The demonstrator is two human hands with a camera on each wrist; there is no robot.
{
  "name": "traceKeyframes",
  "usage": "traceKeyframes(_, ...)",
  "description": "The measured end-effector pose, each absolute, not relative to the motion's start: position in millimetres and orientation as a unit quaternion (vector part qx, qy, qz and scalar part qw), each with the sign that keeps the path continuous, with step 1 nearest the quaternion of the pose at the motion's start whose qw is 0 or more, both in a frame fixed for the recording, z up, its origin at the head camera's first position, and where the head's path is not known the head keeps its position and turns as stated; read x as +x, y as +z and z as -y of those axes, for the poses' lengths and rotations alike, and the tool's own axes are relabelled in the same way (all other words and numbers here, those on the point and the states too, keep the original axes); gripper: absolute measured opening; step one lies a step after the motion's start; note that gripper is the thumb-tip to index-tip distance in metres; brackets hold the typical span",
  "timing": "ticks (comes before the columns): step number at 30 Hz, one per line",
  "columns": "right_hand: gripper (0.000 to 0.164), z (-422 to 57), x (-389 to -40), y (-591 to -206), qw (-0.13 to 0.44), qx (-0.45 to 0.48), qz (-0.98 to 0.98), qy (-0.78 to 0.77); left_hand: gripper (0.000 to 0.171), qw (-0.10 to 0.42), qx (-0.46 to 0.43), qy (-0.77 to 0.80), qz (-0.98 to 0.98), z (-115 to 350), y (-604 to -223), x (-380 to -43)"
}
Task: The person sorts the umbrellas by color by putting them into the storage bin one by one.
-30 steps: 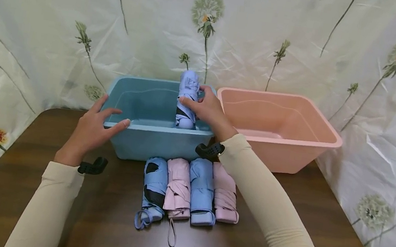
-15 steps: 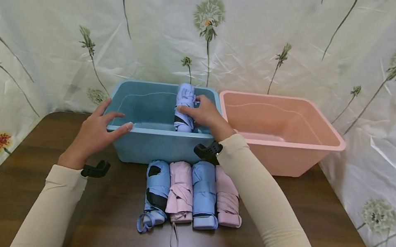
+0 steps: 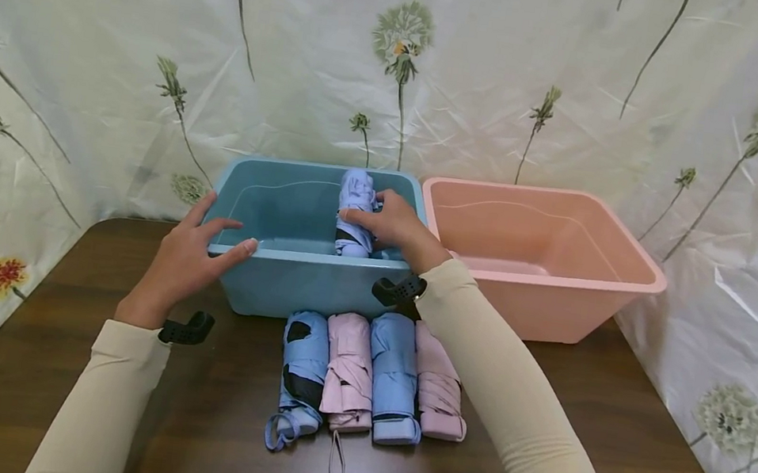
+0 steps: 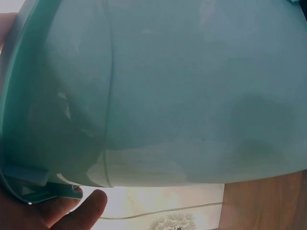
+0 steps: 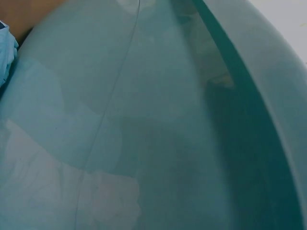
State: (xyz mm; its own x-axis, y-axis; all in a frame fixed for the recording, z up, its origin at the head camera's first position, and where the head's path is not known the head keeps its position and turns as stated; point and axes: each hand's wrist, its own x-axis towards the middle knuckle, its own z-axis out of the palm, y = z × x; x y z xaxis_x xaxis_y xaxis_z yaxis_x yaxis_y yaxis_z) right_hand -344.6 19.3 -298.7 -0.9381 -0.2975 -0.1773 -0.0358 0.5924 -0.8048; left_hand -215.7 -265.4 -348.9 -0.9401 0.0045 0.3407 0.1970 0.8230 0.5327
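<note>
Head view: both hands appear together, the right hand (image 3: pixel 391 221) gripping a periwinkle folded umbrella (image 3: pixel 358 192) within the mouth of a blue tub (image 3: pixel 300 286), the left hand (image 3: pixel 184 263) at the tub's corner. Left wrist view: the tub's wall at close range, with fingertips extending past the rim, a detail partly lost from the head view. Right wrist view: mostly tub wall, plus a crumple of blue fabric (image 5: pixel 5 55) at the margin; the grip itself lies outside this view.

Surface and room: the tub stands on a dark wood-grained table (image 3: pixel 218 423) just beside a pink tub (image 3: pixel 528 308). In front lie four more folded umbrellas side by side: a blue one with black patches (image 3: pixel 306 351), a pink one with a wrist loop (image 3: pixel 350 372), a plain blue one (image 3: pixel 395 378) and a second pink one (image 3: pixel 437 392). A pale sheet (image 3: pixel 291 33) printed with dandelions hangs behind.

Fingers and umbrella: the right thumb presses the near-left face while the other fingers take the right side, pinching the umbrella between them. Its near end shows just behind the front rim; contact with the tub floor cannot be told. The left fingers are spread and extended, well apart from the umbrella.
</note>
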Motion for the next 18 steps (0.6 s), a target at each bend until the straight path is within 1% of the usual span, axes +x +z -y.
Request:
traceKeyframes(14, 0.086, -20.6, -345.3, -298.6, 0.152, -0.104, -0.882, -0.433, 0.062, 0.166, -0.057, -0.294, 0.940, 265.7, -348.7, -217.0)
traceKeyframes(18, 0.086, -21.0, -343.5, -300.4, 0.168, -0.100, -0.855, -0.481, 0.062, 0.164, -0.056, -0.292, 0.941, 265.5, -348.9, -216.8)
